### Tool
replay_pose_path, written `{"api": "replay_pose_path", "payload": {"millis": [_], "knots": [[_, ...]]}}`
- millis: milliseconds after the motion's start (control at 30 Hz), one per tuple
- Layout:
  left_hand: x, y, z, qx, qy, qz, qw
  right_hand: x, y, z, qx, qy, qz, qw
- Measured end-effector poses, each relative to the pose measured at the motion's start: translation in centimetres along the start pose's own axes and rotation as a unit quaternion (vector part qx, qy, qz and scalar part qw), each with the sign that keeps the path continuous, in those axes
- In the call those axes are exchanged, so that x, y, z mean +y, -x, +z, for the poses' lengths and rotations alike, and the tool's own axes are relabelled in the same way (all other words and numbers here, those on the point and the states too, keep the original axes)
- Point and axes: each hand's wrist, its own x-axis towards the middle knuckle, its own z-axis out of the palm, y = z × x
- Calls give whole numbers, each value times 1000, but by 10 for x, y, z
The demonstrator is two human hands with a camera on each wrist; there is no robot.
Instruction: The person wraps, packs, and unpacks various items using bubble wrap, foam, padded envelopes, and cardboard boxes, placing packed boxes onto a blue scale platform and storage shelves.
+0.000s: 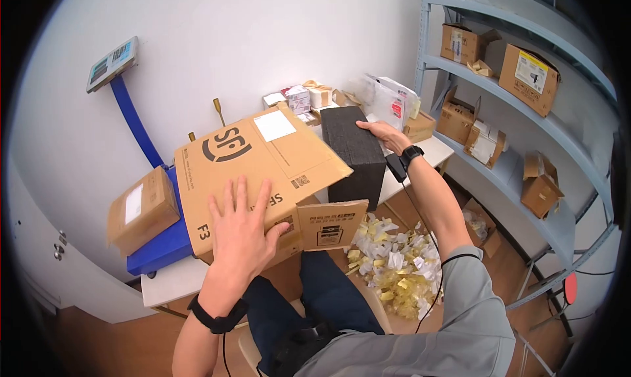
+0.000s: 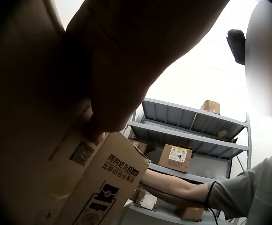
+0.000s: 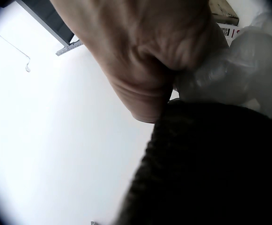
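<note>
A large brown cardboard carton (image 1: pixel 243 154) with SF print and a white label lies tilted across the table, its flap (image 1: pixel 332 224) standing out at the right end. My left hand (image 1: pixel 242 222) rests on the carton's printed face, fingers spread and straight. Beside the carton's right end is a black foam-like block (image 1: pixel 355 147). My right hand (image 1: pixel 388 135) grips this block, thumb over its top edge and the other fingers down its far side, mostly hidden. In the right wrist view the block (image 3: pixel 206 164) is a dark shape with a rough edge below the hand.
A taped box (image 1: pixel 143 203) sits on a blue scale (image 1: pixel 161 245) at left. Small boxes (image 1: pixel 296 100) and plastic wrapping (image 1: pixel 391 101) crowd the table's back. A grey shelf (image 1: pixel 486 81) with cartons stands right. Crumpled packing paper (image 1: pixel 394 259) heaps beside my legs.
</note>
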Motion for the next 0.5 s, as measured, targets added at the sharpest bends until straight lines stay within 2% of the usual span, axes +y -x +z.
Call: {"api": "replay_pose_path", "payload": {"millis": [33, 100, 133, 200, 233, 300, 367, 433, 467, 500], "knots": [[-4, -3, 2, 1, -5, 4, 1000, -3, -1, 1, 1, -6, -2, 1000], [-11, -9, 7, -6, -13, -22, 1000, -7, -3, 7, 23, 127, -13, 992], [-12, -11, 9, -8, -19, -22, 1000, -7, -7, 8, 20, 121, -15, 992], [-16, -15, 10, -2, -16, -40, 999, -8, -13, 3, 17, 229, -8, 973], [-17, -15, 11, -1, -19, -41, 999, -7, -14, 1, 16, 227, -11, 974], [-18, -15, 14, 13, -24, -38, 999, -2, -15, -6, 52, 359, -98, 927], [-18, -14, 16, 19, -29, -38, 999, 1, -7, -19, 32, 365, -95, 926], [-18, -14, 18, 24, -33, -36, 999, 12, -6, -31, 56, 231, -140, 961], [-18, -14, 19, 32, -33, -32, 998, -7, 33, -22, 81, 190, -84, 975], [-19, -14, 20, 40, -34, -26, 998, -5, 47, -24, 84, 188, -82, 975]]}}
